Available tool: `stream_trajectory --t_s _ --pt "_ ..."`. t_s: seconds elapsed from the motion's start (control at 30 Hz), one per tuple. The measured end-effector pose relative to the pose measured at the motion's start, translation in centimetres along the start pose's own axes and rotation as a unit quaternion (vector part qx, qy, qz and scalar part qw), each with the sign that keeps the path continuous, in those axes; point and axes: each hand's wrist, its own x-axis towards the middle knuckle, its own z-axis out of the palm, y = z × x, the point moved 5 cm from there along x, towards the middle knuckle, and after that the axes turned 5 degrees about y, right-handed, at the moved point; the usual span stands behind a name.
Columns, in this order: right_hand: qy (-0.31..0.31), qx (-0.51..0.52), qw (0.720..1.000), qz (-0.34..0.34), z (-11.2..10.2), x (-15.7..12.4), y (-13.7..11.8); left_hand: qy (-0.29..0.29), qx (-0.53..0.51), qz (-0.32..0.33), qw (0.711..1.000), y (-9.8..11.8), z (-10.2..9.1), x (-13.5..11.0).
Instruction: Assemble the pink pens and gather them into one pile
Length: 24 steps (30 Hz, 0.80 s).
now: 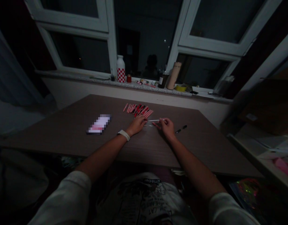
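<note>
A thin whitish rod (pixel 154 120), like a pen refill, spans the gap between my two hands just above the table. My right hand (pixel 167 127) pinches its right end. At the other end are the closed fingers of my left hand (pixel 137 125), which wears a pale watch band. Below the rod lies a thin clear piece (pixel 148 125), too small to name. A pinkish piece (pixel 156 125) shows beside my right fingers. Just beyond my left hand, several pink, red and black pens (pixel 140 109) lie in a row. Black pen parts (pixel 181 129) rest right of my right hand.
A phone with a lit screen (pixel 99 124) lies on the brown table (pixel 71 125) at the left. On the windowsill (pixel 99 78) stand a checkered bottle (pixel 120 70), a red jar (pixel 129 78), a dark cup (pixel 163 80), a beige flask (pixel 174 76) and yellow tape (pixel 180 88).
</note>
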Motion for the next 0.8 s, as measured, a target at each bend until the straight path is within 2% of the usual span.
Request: stream_trajectory --t_s 0.13,0.27,0.4,0.47,0.53,0.63,0.8 --pt "-0.021 0.004 1.0 -0.008 0.6 -0.4 -0.1 -0.01 0.0 0.009 1.0 0.4 -0.1 -0.1" --pt "-0.029 -0.082 0.996 -0.009 0.6 -0.5 -0.2 0.0 -0.021 -0.004 1.0 1.0 -0.7 0.1" --pt "-0.07 -0.215 0.973 -0.051 0.5 -0.3 -0.6 0.046 -0.093 -0.067 0.992 1.2 -1.4 0.2" --pt "-0.1 -0.249 0.961 -0.069 0.7 -0.5 -0.7 0.056 -0.146 -0.113 0.981 1.1 -1.4 0.2" --pt "-0.13 -0.256 0.955 -0.072 1.1 -0.8 -0.8 0.053 -0.189 -0.143 0.97 1.0 -1.2 0.2" --pt "-0.164 -0.26 0.949 -0.075 1.6 -1.3 -0.8 0.049 -0.211 -0.152 0.964 1.0 -1.0 0.2" --pt "-0.174 -0.28 0.938 -0.11 1.7 -1.4 -1.2 0.065 -0.26 -0.154 0.951 0.5 -0.7 0.3"
